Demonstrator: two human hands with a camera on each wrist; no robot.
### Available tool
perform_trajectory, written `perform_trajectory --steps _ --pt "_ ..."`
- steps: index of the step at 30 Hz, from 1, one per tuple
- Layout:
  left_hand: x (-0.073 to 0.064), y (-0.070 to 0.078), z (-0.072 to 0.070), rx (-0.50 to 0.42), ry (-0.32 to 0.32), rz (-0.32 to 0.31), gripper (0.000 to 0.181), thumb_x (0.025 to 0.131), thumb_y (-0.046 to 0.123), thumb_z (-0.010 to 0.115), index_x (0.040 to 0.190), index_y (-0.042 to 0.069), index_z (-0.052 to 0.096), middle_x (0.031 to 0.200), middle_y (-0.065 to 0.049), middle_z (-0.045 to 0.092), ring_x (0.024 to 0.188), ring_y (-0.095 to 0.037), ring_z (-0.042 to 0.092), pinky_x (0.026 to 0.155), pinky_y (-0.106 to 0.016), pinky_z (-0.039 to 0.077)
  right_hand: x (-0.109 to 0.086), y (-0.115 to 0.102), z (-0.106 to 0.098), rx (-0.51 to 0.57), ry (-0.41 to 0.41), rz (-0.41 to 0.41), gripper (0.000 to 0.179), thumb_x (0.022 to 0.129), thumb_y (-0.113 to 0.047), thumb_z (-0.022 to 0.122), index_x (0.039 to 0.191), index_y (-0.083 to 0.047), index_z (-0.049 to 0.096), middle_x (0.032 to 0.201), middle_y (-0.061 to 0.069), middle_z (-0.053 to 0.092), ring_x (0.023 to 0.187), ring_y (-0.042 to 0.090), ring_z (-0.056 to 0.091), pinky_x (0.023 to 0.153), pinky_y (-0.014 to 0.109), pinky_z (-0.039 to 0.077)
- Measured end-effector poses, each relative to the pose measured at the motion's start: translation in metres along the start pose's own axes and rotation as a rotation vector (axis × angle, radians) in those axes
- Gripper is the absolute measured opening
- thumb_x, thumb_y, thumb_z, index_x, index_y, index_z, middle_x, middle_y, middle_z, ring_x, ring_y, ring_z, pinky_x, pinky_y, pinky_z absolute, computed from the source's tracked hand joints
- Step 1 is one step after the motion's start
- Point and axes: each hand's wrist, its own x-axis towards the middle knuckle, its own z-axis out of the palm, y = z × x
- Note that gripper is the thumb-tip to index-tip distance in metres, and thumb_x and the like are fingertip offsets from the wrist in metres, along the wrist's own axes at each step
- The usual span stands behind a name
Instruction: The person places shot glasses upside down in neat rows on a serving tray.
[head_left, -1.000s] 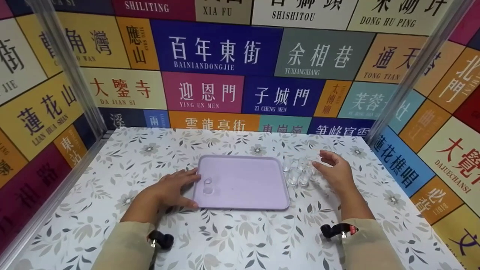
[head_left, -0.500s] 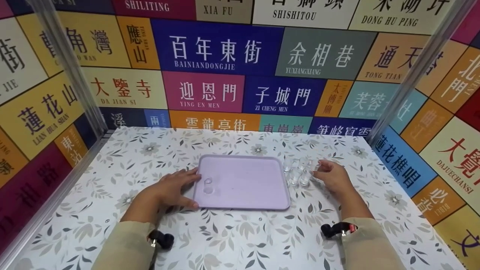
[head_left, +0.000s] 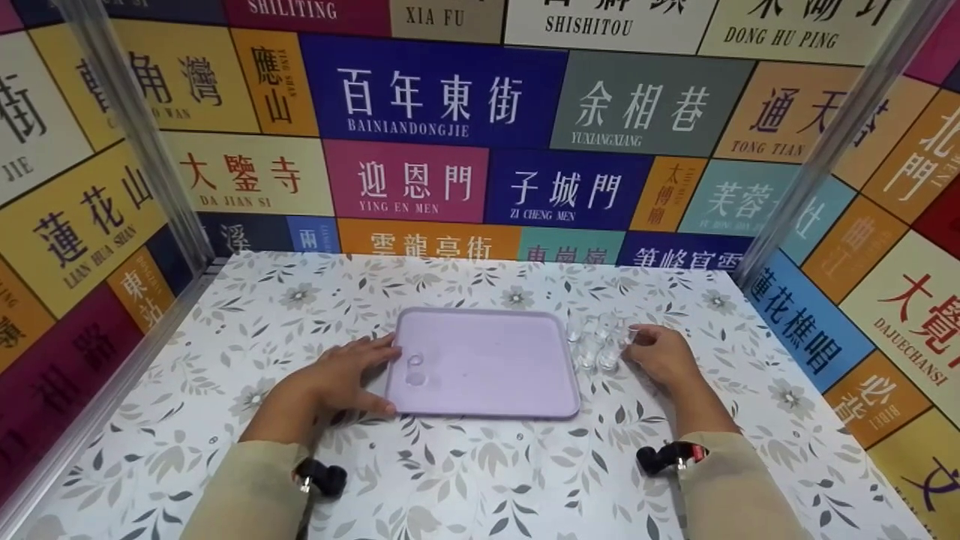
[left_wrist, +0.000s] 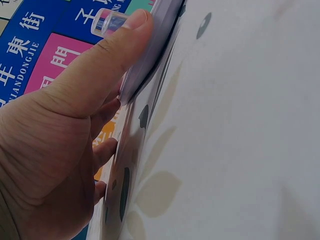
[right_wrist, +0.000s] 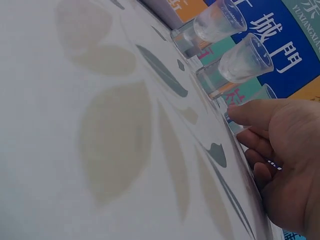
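A lilac rectangular tray (head_left: 487,360) lies on the table with one clear shot glass (head_left: 416,371) near its left side. My left hand (head_left: 349,375) rests against the tray's left edge, fingers spread; in the left wrist view its thumb (left_wrist: 112,60) lies along the rim. Several clear shot glasses (head_left: 589,352) stand grouped just right of the tray. At that group's right side my right hand (head_left: 664,356) pinches another shot glass (right_wrist: 267,92), between thumb and fingers. The hand partly hides that glass in the right wrist view.
A white tablecloth with a leaf pattern (head_left: 465,480) covers the table. Behind it rises a wall of colourful sign panels (head_left: 435,90). Clear upright posts (head_left: 817,127) stand at the back corners.
My right hand has come down toward the glasses, and its fingers have closed on the one at the right. The left hand, tray and shot glass on it stay in place.
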Motion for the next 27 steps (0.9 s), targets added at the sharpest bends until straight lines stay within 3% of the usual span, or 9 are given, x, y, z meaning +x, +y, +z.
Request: perform_trajectory --steps 8,13,19,27 --pt "0.001 -0.001 0.001 0.005 0.005 0.003 0.11 0.067 0.074 0.089 0.163 0.049 0.039 0.18 0.022 0.015 0.171 -0.035 0.007 0.134 -0.073 0.004 -0.002 0.0 -0.001 -0.012 0.026 0.013 0.05 0.097 -0.03 0.074 0.141 -0.007 0.068 0.141 0.021 0.068 0.13 0.037 0.063 0.115 0.05 0.05" --pt "0.001 0.0 0.0 0.004 0.004 -0.001 0.112 0.067 0.074 0.089 0.163 0.049 0.039 0.179 0.023 0.016 0.171 -0.034 0.007 0.134 -0.072 0.004 -0.002 -0.001 -0.003 0.083 0.078 0.07 0.052 0.099 -0.037 0.074 0.141 -0.006 0.067 0.144 0.02 0.067 0.137 0.037 0.06 0.121 0.05 0.047" --pt "-0.001 0.002 -0.002 -0.009 -0.003 -0.015 0.112 0.066 0.074 0.089 0.163 0.049 0.038 0.18 0.022 0.015 0.171 -0.034 0.006 0.133 -0.074 0.005 -0.002 -0.005 -0.003 0.208 0.172 0.091 0.055 0.099 -0.037 0.075 0.144 -0.007 0.066 0.144 0.018 0.067 0.135 0.028 0.06 0.112 0.034 0.05" --pt "0.0 0.001 -0.002 0.031 -0.01 0.037 0.112 0.071 0.073 0.087 0.166 0.041 0.037 0.181 0.015 0.015 0.17 -0.037 0.008 0.135 -0.07 0.005 -0.008 -0.026 -0.006 0.293 0.283 0.074 0.052 0.099 -0.046 0.073 0.141 -0.016 0.07 0.137 0.007 0.068 0.123 0.014 0.059 0.093 0.017 0.051"
